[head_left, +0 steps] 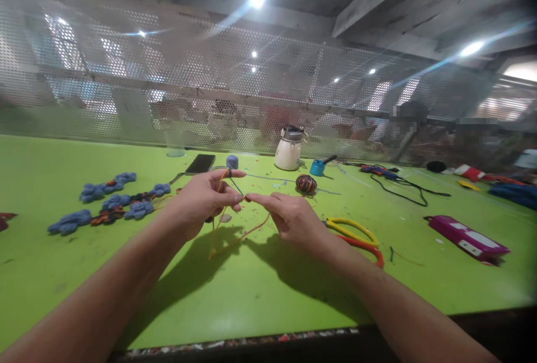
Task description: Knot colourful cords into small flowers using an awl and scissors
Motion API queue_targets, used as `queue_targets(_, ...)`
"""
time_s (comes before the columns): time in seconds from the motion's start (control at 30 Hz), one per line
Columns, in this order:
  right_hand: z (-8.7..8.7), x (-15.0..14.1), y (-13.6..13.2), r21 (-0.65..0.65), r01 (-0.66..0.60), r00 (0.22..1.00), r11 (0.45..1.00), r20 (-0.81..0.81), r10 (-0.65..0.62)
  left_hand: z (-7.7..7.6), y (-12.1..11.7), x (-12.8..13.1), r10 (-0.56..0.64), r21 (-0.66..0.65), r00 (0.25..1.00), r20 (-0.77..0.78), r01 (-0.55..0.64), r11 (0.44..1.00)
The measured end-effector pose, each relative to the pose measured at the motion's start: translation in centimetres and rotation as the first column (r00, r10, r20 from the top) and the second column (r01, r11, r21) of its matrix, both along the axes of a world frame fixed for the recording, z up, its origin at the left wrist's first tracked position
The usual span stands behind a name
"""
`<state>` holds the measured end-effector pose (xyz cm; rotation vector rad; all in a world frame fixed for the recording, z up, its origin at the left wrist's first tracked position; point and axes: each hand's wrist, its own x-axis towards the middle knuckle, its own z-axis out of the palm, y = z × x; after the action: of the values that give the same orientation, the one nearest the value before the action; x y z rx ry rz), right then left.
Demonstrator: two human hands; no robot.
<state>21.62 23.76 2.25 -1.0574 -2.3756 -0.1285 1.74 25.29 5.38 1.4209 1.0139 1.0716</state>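
Over the table's middle, my left hand point(205, 195) is closed on multicoloured yarn point(215, 229). A dark turn of it wraps the raised index finger, and a dark strand runs down to the pinched thumb. My right hand point(293, 217) is closed, its index finger stretched to my left fingertips; whatever it grips is hidden. An orange-pink strand hangs in a loop below both hands. Beyond them lies a variegated yarn ball point(306, 184). Yellow-and-orange-handled scissors point(356, 234) lie partly behind my right wrist. Left of my hands are blue, orange and black crocheted flower pieces point(117, 202).
Along the back of the green table point(235, 307) are a phone point(200, 164), blue yarn point(232, 161), a white jug point(287, 150) and a blue pot point(318, 168). A purple box point(465, 238) and a dark cord point(413, 187) lie right. Perforated panels point(251, 89) rise behind.
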Motion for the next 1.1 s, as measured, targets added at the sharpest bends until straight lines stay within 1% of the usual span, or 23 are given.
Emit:
queue_targets(0.07,0.2,0.0,-0.1,-0.040,-0.017,1.000,0.999,-0.019,0.017,-0.1,0.1,-0.1,0.002,0.013,1.000,0.003,-0.002,1.000)
queue_targets(0.17,0.5,0.1,-0.1,-0.132,-0.106,0.987,0.986,-0.136,0.088,-0.2,0.2,-0.1,-0.005,0.013,1.000,0.013,0.005,1.000)
queue_targets(0.27,0.7,0.2,-0.1,-0.228,-0.196,0.956,0.954,-0.262,0.133,-0.3,0.2,-0.1,-0.011,0.003,1.000,0.011,0.011,1.000)
queue_targets(0.4,0.5,0.1,0.1,-0.339,-0.277,0.903,0.899,-0.412,0.123,-0.4,0.3,0.1,-0.029,0.006,1.000,-0.007,0.029,1.000)
queue_targets(0.5,0.2,-0.1,0.3,-0.407,-0.361,0.818,0.839,-0.570,0.076,-0.4,0.2,0.2,-0.058,-0.039,0.998,0.020,0.059,0.998)
queue_targets(0.57,-0.1,-0.3,0.4,-0.431,-0.419,0.743,0.799,-0.669,0.028,-0.5,0.1,0.4,-0.076,-0.090,0.991,0.107,0.085,0.992)
queue_targets(0.63,-0.2,-0.6,0.4,-0.453,-0.452,0.663,0.768,-0.747,-0.051,-0.5,0.0,0.6,-0.063,-0.135,0.972,0.226,0.096,0.986)
queue_targets(0.7,-0.3,-1.0,0.2,-0.481,-0.463,0.579,0.744,-0.800,-0.157,-0.6,-0.2,0.9,-0.035,-0.160,0.951,0.308,0.089,0.983)
queue_targets(0.73,-0.3,-1.3,0.2,-0.495,-0.464,0.539,0.735,-0.816,-0.209,-0.7,-0.3,1.0,-0.029,-0.165,0.945,0.324,0.087,0.982)
queue_targets(0.83,-0.1,-1.7,-0.1,-0.520,-0.466,0.452,0.716,-0.835,-0.314,-1.0,-0.4,1.4,-0.029,-0.152,0.951,0.307,0.079,0.985)
queue_targets(0.93,0.0,-1.8,-0.2,-0.513,-0.468,0.424,0.720,-0.845,-0.327,-1.3,-0.3,1.5,-0.022,-0.148,0.961,0.277,0.065,0.987)
queue_targets(1.0,0.1,-1.7,-0.2,-0.514,-0.468,0.430,0.719,-0.843,-0.322,-1.3,-0.2,1.4,-0.013,-0.160,0.964,0.264,0.058,0.985)
queue_targets(1.1,0.2,-1.6,-0.2,-0.531,-0.472,0.459,0.704,-0.830,-0.318,-1.4,0.0,1.4,-0.008,-0.190,0.969,0.247,0.056,0.980)
